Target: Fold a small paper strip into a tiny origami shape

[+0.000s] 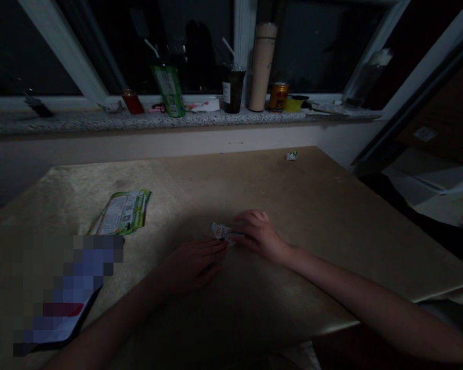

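Observation:
A small piece of printed paper, pale with orange and dark print, appears folded and lies on the table between my hands. My left hand reaches in from the lower left, its fingers stretched out low over the table and the fingertips at the paper's lower edge. From the right comes my right hand, with bent fingers gripping the paper's right end, which they partly hide. The light is dim, so the folds are hard to make out.
Green printed packets lie left of my hands, above a phone with a blurred screen. A crumpled wrapper sits near the far edge. On the windowsill stand a green carton, a drink cup, a tall flask and a can.

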Available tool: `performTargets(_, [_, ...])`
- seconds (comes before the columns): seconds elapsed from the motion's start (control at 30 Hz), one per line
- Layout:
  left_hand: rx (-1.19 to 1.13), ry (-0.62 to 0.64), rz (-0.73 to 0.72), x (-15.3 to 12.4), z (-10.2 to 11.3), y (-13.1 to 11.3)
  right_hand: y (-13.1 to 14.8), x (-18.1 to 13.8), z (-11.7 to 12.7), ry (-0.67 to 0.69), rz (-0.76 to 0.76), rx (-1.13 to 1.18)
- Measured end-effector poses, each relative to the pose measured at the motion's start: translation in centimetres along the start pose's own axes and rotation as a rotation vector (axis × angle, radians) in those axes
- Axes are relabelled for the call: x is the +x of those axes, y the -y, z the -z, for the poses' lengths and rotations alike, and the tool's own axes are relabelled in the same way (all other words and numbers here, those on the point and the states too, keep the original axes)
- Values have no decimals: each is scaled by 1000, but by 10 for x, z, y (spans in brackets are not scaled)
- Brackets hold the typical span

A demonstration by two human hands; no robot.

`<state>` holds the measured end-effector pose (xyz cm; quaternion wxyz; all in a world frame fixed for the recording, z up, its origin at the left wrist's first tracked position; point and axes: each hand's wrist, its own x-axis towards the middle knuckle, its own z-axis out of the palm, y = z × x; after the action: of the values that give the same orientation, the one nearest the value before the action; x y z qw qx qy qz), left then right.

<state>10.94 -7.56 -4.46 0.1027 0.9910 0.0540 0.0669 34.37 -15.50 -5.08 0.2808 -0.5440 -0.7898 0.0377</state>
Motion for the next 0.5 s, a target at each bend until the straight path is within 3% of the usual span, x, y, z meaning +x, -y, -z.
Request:
performTargets(0.07, [-2,0,2,1,0,0,2,-9,10,131,189,-1])
performTargets(0.13, [11,13,4,2,0,-1,3,-16,17,235,251,-28])
performTargets(0.5, [137,24,53,7,0,-14,4,-29,23,355,181,-36])
